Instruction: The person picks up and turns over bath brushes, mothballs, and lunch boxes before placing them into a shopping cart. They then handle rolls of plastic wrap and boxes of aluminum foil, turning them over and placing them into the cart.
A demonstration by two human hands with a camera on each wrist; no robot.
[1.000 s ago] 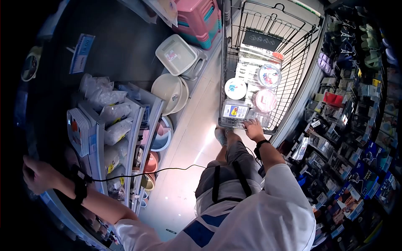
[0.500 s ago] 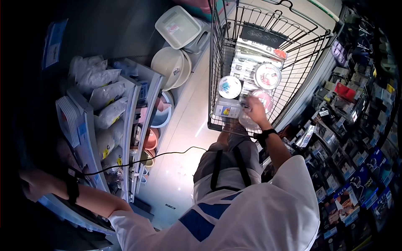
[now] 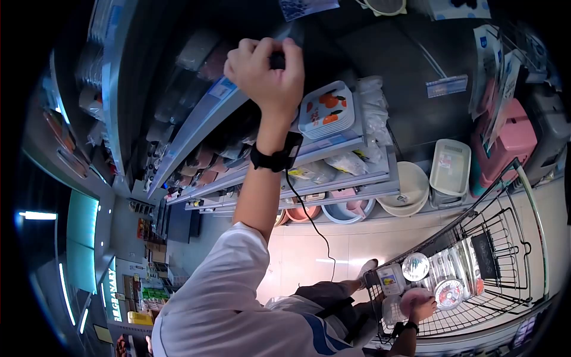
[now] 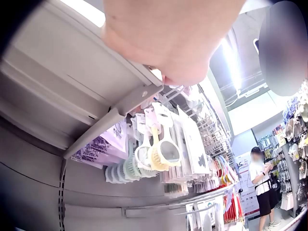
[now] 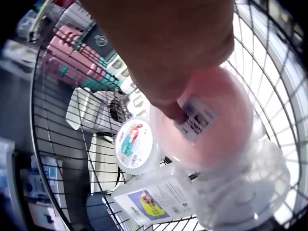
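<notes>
My left hand (image 3: 264,77) is raised beside a shelf edge (image 3: 196,122) on the left, its fingers curled and nothing visible in them. The left wrist view shows that hand overlapping the corner of a shelf (image 4: 53,77) seen from below. Down in the wire cart (image 5: 36,139), my right hand (image 3: 424,310) grips a pink round container (image 5: 221,120). The thumb presses on its label (image 5: 196,119), and the other fingers are hidden. Beside it are a white round tub (image 5: 137,144), a clear box with a yellow label (image 5: 159,202) and clear plastic ware (image 5: 245,185).
Stacked fruit-print trays (image 3: 327,113) stand on the shelf, with bagged goods (image 3: 348,163) below. Basins (image 3: 404,187) and a pink stool (image 3: 505,134) line the floor. Handled hanging items (image 4: 168,151) show under the left shelf. A person (image 4: 262,183) stands farther down the aisle.
The head view has swung left toward the shelves, so the cart now appears at lower right. My right hand has gone from the cart's edge into it, onto the pink container. My left hand appears higher.
</notes>
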